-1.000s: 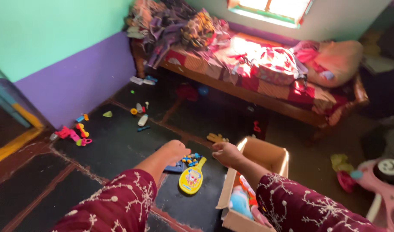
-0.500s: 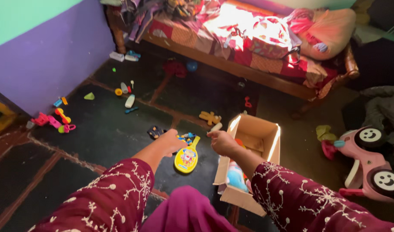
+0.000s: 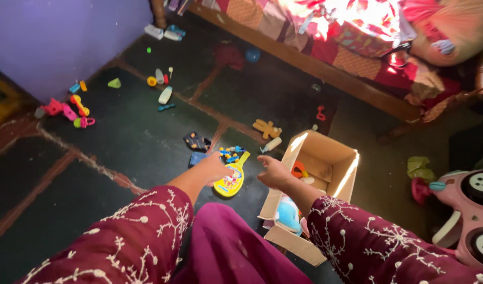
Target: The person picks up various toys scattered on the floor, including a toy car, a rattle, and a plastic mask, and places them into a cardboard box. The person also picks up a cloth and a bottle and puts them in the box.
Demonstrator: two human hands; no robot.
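**Both hands reaching out over the toy-strewn floor**

You are stretching your left hand [image 3: 212, 168] down over the yellow paddle-shaped toy [image 3: 231, 179], which is lying flat on the dark floor [image 3: 120, 147] just left of the cardboard box [image 3: 325, 158]. Whether that hand is touching the toy, and how its fingers are set, cannot be told, since only its back is showing. Your right hand [image 3: 275, 172] is hovering between the paddle toy and the box's near wall, fingers loosely curled and gripping nothing visible. A small cluster of blue and yellow pieces [image 3: 232, 153] is sitting at the paddle's far end. The box is standing open with a blue soft toy [image 3: 289, 215] inside. A pink ride-on car [image 3: 470, 210] is standing at the right, well apart.
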